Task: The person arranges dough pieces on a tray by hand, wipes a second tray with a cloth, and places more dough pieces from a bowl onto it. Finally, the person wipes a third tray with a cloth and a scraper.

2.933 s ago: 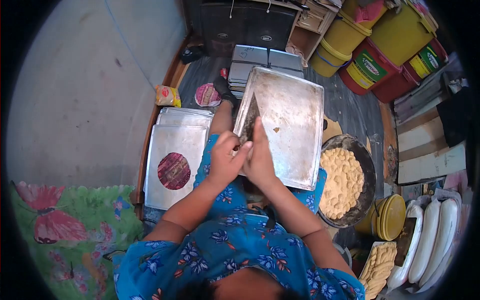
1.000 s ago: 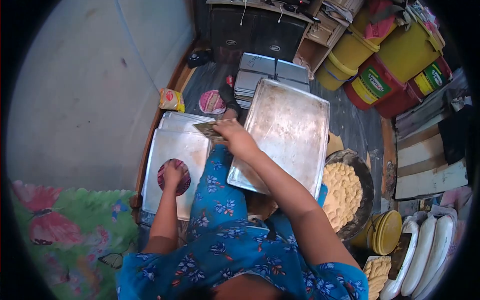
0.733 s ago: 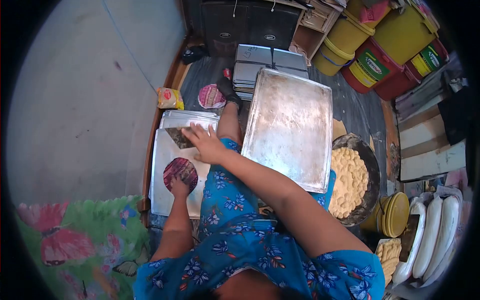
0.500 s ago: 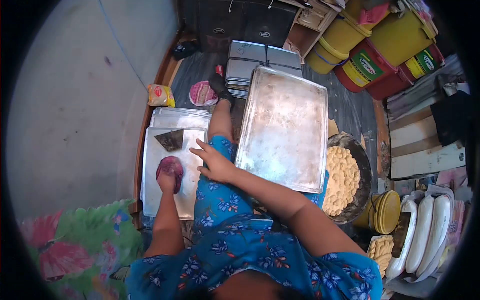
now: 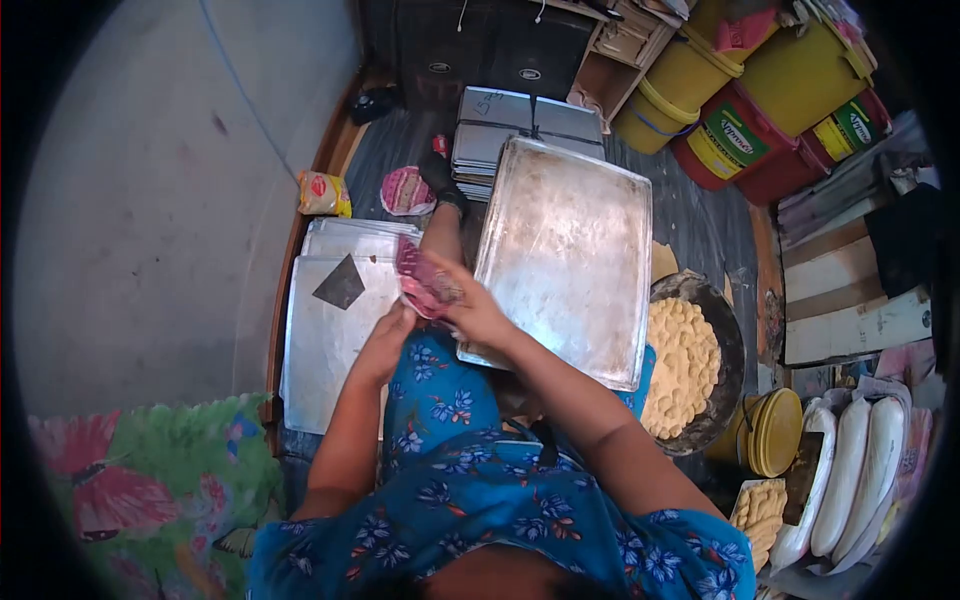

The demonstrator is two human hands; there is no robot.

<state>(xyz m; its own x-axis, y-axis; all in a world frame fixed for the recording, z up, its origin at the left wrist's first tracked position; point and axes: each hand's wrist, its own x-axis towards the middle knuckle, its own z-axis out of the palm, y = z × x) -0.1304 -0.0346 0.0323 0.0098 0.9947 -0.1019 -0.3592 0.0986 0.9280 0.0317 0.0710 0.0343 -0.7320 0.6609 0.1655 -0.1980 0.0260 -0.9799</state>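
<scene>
A crumpled maroon cloth is between my two hands, above my leg and the right edge of the left tray. My right hand grips the cloth from the right, its fingers partly hidden by it. The fingers of my left hand pinch the cloth's lower edge. Beneath and left of my hands lies a metal baking tray with a dark flat metal plate on it. A large, stained baking tray rests to the right, partly over my lap.
Right of the large tray stands a dark round pan filled with shaped dough pieces. Strapped trays are stacked ahead. A yellow packet and a pink cloth lie front left. Buckets and a yellow tub are on the right.
My left hand has lifted the maroon cloth off the left tray and moved right. My right hand, open before, now grips the cloth too. The dark metal plate has turned slightly.
</scene>
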